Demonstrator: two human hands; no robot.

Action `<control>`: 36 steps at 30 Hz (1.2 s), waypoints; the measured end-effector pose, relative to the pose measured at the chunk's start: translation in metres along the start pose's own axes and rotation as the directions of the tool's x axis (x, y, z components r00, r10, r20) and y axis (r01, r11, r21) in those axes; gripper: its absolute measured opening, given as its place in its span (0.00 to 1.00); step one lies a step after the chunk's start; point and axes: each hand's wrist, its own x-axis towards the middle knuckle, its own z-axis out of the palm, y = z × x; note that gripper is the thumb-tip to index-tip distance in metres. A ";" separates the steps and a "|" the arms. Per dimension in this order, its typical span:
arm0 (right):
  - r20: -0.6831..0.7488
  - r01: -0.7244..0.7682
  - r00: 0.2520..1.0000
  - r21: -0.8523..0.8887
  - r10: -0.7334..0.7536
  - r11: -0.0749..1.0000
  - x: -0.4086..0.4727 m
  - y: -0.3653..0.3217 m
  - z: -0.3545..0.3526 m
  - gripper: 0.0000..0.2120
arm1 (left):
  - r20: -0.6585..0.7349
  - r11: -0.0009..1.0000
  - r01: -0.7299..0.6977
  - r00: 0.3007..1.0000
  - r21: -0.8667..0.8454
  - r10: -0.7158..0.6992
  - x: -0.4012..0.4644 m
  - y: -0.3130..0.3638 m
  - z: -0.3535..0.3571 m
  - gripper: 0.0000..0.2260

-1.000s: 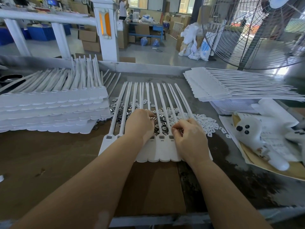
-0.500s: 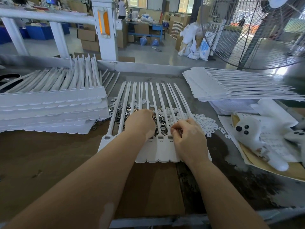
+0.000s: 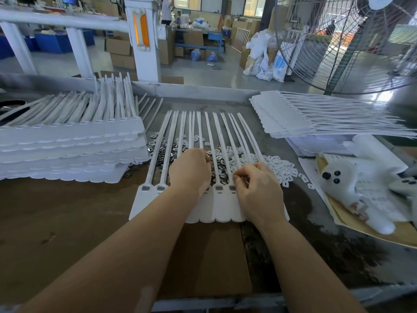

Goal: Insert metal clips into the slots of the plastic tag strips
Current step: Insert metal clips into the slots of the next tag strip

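Note:
A white sheet of joined plastic tag strips (image 3: 222, 206) lies flat in front of me, its thin tails fanning away. Small slots run along the heads; those at the left (image 3: 145, 188) and middle hold something dark. My left hand (image 3: 190, 171) rests over the middle strips, fingers curled down into the pile of metal clips (image 3: 167, 153) under the tails. My right hand (image 3: 259, 188) sits on the strips' right side, thumb and fingers pinched together at a slot; whatever is between them is too small to see. White plastic pieces (image 3: 279, 168) lie heaped to the right.
A tall stack of tag sheets (image 3: 67, 150) stands at the left. Another stack (image 3: 316, 118) lies at the back right on a clear box. A white plush toy (image 3: 352, 181) and papers sit at the right. A big fan (image 3: 352, 41) stands behind.
My right hand's fingers have spread slightly and shifted a bit right along the slots. My left hand stays in the clip pile.

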 end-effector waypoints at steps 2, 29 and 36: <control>-0.001 0.001 1.000 0.002 -0.001 1.000 0.000 0.000 0.000 0.05 | -0.023 0.998 0.008 1.000 -0.068 -0.009 0.000 -0.003 0.001 0.08; -0.047 0.214 0.977 0.199 -0.209 0.956 -0.006 -0.010 -0.004 0.02 | 0.321 0.905 -0.082 0.918 -0.417 0.231 -0.015 -0.006 -0.018 0.11; -0.013 0.008 1.000 0.394 -0.003 0.919 0.000 -0.002 -0.016 0.02 | 0.256 0.959 -0.203 0.934 -0.195 0.250 -0.016 -0.008 -0.011 0.06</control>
